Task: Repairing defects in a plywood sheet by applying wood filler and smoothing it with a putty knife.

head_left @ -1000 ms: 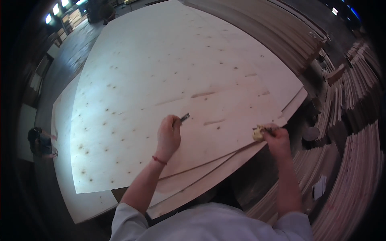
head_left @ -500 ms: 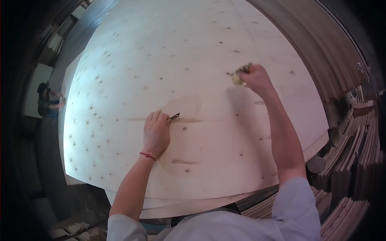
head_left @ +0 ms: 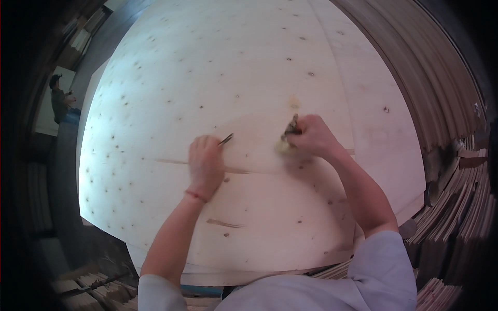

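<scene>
A large pale wood sheet point(head_left: 171, 124) with dark knots lies in front of me. My left hand point(head_left: 206, 165), a red string round its wrist, rests on it, closed on what looks like a utility knife point(head_left: 226, 139); only a thin dark end sticks out past the fingers. To the right, my right hand point(head_left: 310, 136) grips a small tool point(head_left: 290, 129), dark above and pale yellow below. Blur hides its exact kind and whether it touches the wood. Beyond it is a yellowish smear point(head_left: 294, 100). Brown streaks point(head_left: 225, 223) mark the sheet nearer me.
Brown stacked sheets point(head_left: 415, 67) line the right side. More stacks of thin boards point(head_left: 456, 207) stand at lower right, and others point(head_left: 98, 285) at lower left. At the far left, another person point(head_left: 62, 101) is beside the sheet's edge.
My right hand has come nearer and to the left with its tool; a yellowish smear now shows behind it. My left hand still holds the knife, its tip now angled more upward. The view has shifted slightly.
</scene>
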`<action>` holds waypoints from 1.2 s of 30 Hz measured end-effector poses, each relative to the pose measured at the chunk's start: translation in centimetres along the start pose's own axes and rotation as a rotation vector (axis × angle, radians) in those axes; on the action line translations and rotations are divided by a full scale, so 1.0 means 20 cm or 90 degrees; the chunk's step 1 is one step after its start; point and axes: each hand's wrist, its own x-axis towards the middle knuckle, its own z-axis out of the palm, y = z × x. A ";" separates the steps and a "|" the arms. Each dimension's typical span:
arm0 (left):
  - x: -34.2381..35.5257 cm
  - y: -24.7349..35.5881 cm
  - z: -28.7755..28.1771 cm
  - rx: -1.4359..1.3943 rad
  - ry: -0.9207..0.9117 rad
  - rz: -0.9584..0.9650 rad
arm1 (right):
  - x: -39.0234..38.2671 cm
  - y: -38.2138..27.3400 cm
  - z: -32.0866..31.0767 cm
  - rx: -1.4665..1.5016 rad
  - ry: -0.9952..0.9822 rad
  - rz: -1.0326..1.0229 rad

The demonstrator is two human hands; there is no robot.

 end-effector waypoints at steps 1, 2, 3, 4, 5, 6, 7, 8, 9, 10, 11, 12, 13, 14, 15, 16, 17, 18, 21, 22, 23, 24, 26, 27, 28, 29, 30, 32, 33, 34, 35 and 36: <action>0.09 0.05 0.07 -0.003 0.002 -0.003 | -0.04 0.00 -0.05 0.107 -0.063 0.072; 0.19 0.10 0.13 -0.008 -0.012 0.006 | -0.04 0.02 -0.07 0.217 -0.128 0.142; 0.27 0.13 0.17 -0.015 -0.026 0.016 | 0.00 0.07 -0.10 0.217 -0.132 0.140; 0.31 0.15 0.21 -0.018 -0.026 0.016 | 0.05 0.14 -0.14 0.261 -0.072 0.160; 0.36 0.15 0.24 0.006 -0.043 -0.014 | 0.14 0.20 -0.15 0.308 -0.009 0.176; 0.40 0.14 0.26 0.033 -0.061 -0.045 | 0.23 0.24 -0.16 0.277 0.042 0.167; 0.44 0.11 0.27 0.038 -0.061 -0.044 | 0.36 0.30 -0.17 0.224 0.078 0.146; 0.47 0.10 0.29 0.055 -0.049 -0.045 | 0.49 0.37 -0.19 0.166 0.114 0.128; 0.49 0.10 0.30 0.074 -0.038 -0.046 | 0.63 0.42 -0.20 0.141 0.128 0.121; 0.50 0.11 0.31 0.076 -0.040 -0.046 | 0.77 0.47 -0.22 0.114 0.142 0.114; 0.51 0.11 0.29 0.076 -0.045 -0.060 | 0.89 0.45 -0.24 0.088 0.154 0.119; 0.51 0.11 0.29 0.074 -0.048 -0.073 | 1.00 0.43 -0.26 0.060 0.168 0.125; 0.52 0.11 0.30 0.072 -0.046 -0.068 | 1.12 0.48 -0.29 0.059 0.174 0.126; 0.52 0.13 0.32 0.063 -0.054 -0.071 | 1.23 0.56 -0.30 0.036 0.201 0.142; 0.53 0.14 0.32 0.060 -0.060 -0.077 | 1.29 0.60 -0.30 0.018 0.226 0.152; 0.52 0.12 0.31 0.071 -0.058 -0.078 | 1.30 0.56 -0.27 0.027 0.226 0.146; 0.52 0.11 0.30 0.072 -0.065 -0.081 | 1.28 0.50 -0.23 -0.029 0.244 0.132; 0.52 0.09 0.30 0.071 -0.072 -0.082 | 1.25 0.45 -0.21 -0.088 0.263 0.119; 0.54 0.12 0.31 0.069 -0.050 -0.061 | 1.11 0.41 -0.18 -0.066 0.245 0.068; 0.55 0.13 0.32 0.062 -0.045 -0.051 | 1.04 0.42 -0.17 -0.044 0.182 0.038; 0.57 0.12 0.34 0.053 -0.050 -0.043 | 0.96 0.43 -0.16 -0.021 0.121 0.009; 0.57 0.06 0.33 0.058 -0.057 -0.040 | 0.82 0.31 -0.11 0.041 0.067 0.046; 0.63 -0.03 0.36 0.040 -0.018 -0.014 | 0.40 0.12 -0.04 0.177 0.024 0.120; 0.70 -0.02 0.41 0.009 0.019 0.011 | 0.21 0.20 -0.03 0.155 0.011 0.158; 0.76 -0.02 0.45 -0.002 0.019 0.019 | -0.03 0.22 -0.02 0.248 0.067 0.171; 0.83 0.00 0.49 -0.028 0.060 0.031 | -0.26 0.21 -0.03 0.368 0.125 0.180; 0.89 0.00 0.51 -0.047 0.098 0.041 | -0.44 0.15 -0.09 0.350 0.096 0.344; 1.04 0.02 0.57 -0.056 0.115 0.036 | -0.78 0.19 -0.04 0.458 0.270 0.311; 1.13 0.01 0.61 -0.053 0.135 0.022 | -0.85 0.17 0.00 0.458 0.282 0.319; 1.23 0.01 0.65 -0.042 0.117 0.006 | -0.91 0.15 0.03 0.510 0.329 0.275; 1.33 0.01 0.69 -0.030 0.099 -0.011 | -0.96 0.14 0.04 0.558 0.375 0.227; 1.42 0.05 0.74 -0.047 0.093 -0.003 | -0.99 0.19 0.05 0.469 0.361 0.170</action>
